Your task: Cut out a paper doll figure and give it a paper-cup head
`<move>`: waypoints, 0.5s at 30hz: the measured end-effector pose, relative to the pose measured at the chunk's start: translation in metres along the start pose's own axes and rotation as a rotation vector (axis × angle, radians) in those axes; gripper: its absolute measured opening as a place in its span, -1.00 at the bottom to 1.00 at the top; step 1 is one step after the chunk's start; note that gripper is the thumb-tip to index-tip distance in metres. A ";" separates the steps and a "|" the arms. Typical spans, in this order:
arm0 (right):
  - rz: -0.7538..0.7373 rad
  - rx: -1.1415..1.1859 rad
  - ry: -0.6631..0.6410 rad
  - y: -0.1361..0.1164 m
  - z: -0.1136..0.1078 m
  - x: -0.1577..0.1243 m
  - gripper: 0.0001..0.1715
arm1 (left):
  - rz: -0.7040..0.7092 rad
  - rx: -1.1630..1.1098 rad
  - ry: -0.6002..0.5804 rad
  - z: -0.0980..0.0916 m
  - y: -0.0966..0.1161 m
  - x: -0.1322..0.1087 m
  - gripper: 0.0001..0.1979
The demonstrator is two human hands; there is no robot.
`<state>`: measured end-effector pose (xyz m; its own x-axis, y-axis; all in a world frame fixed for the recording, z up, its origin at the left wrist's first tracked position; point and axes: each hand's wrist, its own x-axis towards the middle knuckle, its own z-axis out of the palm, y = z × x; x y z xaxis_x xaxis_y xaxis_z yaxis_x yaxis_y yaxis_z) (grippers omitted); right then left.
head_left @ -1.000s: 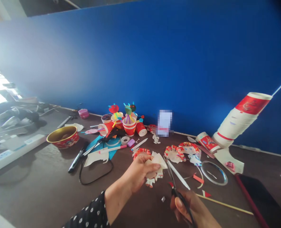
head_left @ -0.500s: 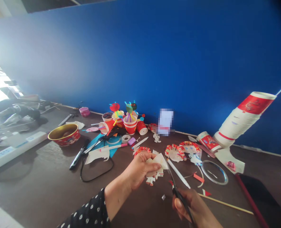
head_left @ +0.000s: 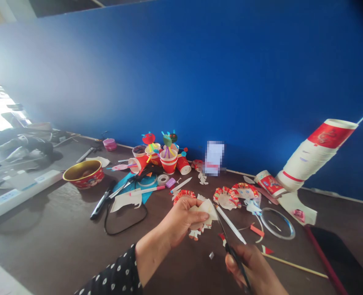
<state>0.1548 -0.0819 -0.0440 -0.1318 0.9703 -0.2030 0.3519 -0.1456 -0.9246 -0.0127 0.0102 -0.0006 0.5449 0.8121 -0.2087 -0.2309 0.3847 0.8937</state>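
My left hand is closed on a small piece of white paper, held a little above the dark table. My right hand grips a pair of dark scissors whose blades point up at the paper's right edge. A cut-out paper figure with red feet lies just under the paper. Tiny paper scraps lie on the table between my hands.
Decorated red paper cups stand at the back by the blue wall. A tall leaning stack of cups, a gold and red bowl, tape rolls, pens, a black cable and a thin wooden stick are spread about.
Hardly anything differs. My right hand with the scissors has shifted slightly right, and the blades have come closer to the paper in my left hand.
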 end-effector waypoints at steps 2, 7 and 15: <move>0.011 -0.027 0.021 0.000 0.000 0.000 -0.35 | -0.003 -0.012 -0.003 0.000 0.001 0.000 -0.80; 0.045 -0.065 0.065 -0.005 0.002 0.000 -0.34 | -0.001 -0.008 -0.020 -0.003 0.001 0.000 -0.82; 0.026 -0.158 0.082 -0.014 -0.001 -0.003 -0.39 | -0.004 0.021 -0.032 -0.004 0.004 0.000 -0.83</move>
<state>0.1508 -0.0824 -0.0302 -0.0468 0.9802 -0.1926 0.4967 -0.1445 -0.8558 -0.0165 0.0131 0.0015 0.5714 0.7959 -0.2001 -0.2116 0.3784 0.9011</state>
